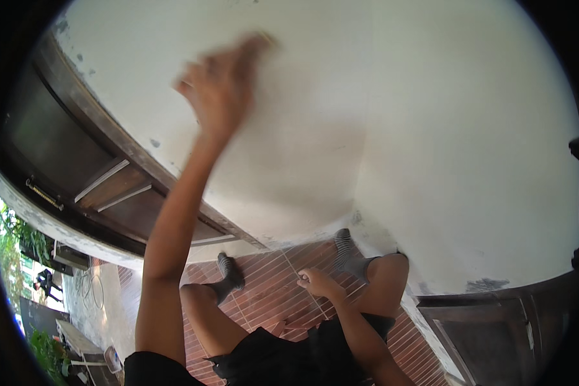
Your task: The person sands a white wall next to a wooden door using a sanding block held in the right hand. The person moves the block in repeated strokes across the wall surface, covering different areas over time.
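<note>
My left hand (pixel 222 87) is raised high against a white painted wall (pixel 294 159), blurred by motion. Between its thumb and fingers is a small thin thing (pixel 268 38) with a yellowish edge, too smeared to name. The other fingers are bent and spread away from it. Lower down, my right hand (pixel 322 284) hangs over the floor between my knees, its fingers loosely curled. Nothing can be made out in it, though the inside of the palm is hidden.
A dark wooden door (pixel 116 178) with a metal spring stands to the left. Another wall (pixel 453 159) meets the first at a corner, above a dark wooden panel (pixel 482 337). Ridged red-brown tiles (pixel 265 289) lie under my socked feet. Outside are plants (pixel 34 236) and a distant person (pixel 48 284).
</note>
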A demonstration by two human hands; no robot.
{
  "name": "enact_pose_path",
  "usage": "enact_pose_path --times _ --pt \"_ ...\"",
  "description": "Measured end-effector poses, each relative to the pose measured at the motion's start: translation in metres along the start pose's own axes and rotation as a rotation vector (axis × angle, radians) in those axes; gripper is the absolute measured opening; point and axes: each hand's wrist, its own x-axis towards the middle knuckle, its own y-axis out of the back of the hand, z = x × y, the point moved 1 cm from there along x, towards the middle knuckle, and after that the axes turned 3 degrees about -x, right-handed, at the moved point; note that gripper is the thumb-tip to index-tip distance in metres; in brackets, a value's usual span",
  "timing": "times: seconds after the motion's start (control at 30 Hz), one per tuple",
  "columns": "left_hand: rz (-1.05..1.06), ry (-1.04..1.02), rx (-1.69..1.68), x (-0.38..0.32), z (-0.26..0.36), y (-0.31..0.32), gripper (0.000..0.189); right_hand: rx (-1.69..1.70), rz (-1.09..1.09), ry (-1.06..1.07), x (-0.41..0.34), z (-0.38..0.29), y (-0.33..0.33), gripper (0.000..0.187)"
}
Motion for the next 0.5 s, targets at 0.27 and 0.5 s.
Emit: enact_pose_path --times 0.27,0.5 --pt "-0.013 -0.201 0.131 -0.110 0.015 -0.013 0.054 0.014 -0.028 -0.048 0.022 -0.003 -0.004 0.046" --pt "-0.556 -0.513 -0.298 -0.227 0.029 -0.001 0.055 -0.063 -0.067 -0.086 -0.004 0.014 -0.007 0.048"
